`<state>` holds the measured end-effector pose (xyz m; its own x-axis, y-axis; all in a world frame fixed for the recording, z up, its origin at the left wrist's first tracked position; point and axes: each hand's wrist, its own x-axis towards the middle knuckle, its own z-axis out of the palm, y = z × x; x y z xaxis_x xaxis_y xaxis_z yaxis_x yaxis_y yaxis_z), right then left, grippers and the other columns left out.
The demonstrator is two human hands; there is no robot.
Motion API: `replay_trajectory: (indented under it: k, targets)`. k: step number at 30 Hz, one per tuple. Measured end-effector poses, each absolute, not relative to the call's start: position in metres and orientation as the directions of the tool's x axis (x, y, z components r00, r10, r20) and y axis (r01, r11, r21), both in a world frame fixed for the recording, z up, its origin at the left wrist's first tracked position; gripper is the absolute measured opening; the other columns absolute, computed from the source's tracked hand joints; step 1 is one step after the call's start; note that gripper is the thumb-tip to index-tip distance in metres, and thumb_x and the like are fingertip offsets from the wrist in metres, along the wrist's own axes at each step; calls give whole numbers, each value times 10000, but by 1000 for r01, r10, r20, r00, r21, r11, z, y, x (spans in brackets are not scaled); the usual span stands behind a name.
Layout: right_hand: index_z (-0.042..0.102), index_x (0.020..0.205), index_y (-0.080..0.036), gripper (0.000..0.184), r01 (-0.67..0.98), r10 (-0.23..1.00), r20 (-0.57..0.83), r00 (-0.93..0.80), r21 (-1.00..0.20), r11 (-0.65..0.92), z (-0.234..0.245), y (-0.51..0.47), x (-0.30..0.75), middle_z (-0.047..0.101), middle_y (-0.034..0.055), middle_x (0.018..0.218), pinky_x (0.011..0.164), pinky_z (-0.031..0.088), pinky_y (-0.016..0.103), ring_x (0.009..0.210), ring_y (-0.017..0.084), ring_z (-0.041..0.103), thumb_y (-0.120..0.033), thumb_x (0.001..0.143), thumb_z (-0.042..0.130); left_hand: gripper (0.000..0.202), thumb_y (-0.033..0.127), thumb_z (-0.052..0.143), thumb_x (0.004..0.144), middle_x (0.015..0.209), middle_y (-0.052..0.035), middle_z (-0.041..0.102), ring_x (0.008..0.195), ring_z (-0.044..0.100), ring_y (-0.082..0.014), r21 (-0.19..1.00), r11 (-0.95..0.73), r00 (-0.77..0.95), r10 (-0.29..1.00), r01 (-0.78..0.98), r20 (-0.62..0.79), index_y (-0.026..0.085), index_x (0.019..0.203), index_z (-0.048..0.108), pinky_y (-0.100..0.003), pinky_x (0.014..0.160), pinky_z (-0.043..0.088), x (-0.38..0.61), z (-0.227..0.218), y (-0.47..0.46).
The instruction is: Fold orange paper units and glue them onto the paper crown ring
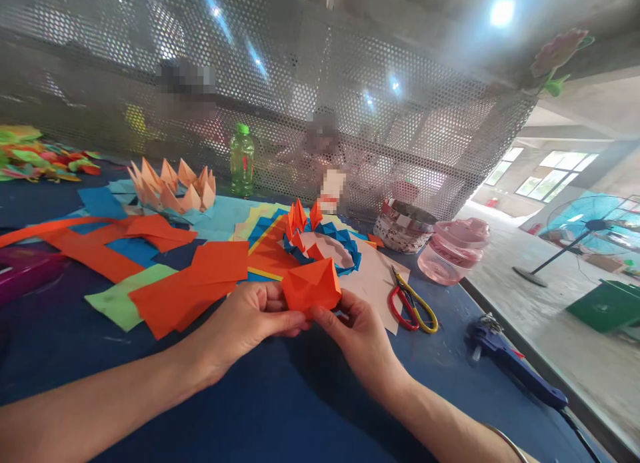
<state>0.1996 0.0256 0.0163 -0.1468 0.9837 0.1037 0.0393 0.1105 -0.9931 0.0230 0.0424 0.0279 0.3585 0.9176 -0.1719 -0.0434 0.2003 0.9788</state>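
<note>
Head view: over a blue table point(235, 416), two bare hands meet at the centre around a small piece of folded orange paper point(311, 284), raised above the tabletop. The left hand point(267, 311) pinches its lower left side, thumb laid along the bottom edge and fingers curled. The right hand point(363, 326) grips the lower right corner, thumb pressed on the near face; its other fingertips are partly hidden. Both hands are clamped on this one piece, the thumbs nearly meeting. A thin bangle point(506, 441) circles the right forearm.

Just beyond the hands is a ring of folded blue paper point(353, 244) with orange points rising on its left side. Flat orange sheets point(175, 306) overlap to the left, partly covering a pale green sheet point(113, 296). Farther back on that side, a spiky peach paper crown point(173, 191) rests on light blue sheets, with a green-capped bottle point(242, 163) standing upright near it.

Right of the hands, scissors point(407, 295) with one red and one yellow handle lie partly on a pale pink sheet point(367, 286). Behind them are a round patterned container point(403, 229) and a clear pink one point(453, 253). A dark blue glue gun point(520, 369) lies near the table's right edge. A perforated screen point(415, 143) stands behind the table; on the floor beyond are a fan point(595, 226) and a green bin point(603, 306).
</note>
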Motion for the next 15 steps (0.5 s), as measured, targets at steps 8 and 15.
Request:
replay_trajectory:
  k: [8,15]
  targets:
    - [712,979,-161,338,19,987,98,-128,-995,101,19,24,199,731,57,889,694,475,299,748,188,632,-407,750,744,252,286,816,677,923,-21,781,872,711,-177,980,196,383,908,-37,-168,206,908,754,-237,756,548,23,29,43]
    - [706,951,-159,287,-12,988,109,-110,-994,109,17,25,202,720,53,873,694,469,285,755,176,623,-382,771,719,339,504,700,781,829,-42,772,786,719,-179,967,221,444,858,130,-256,182,881,743,-250,706,548,23,32,39]
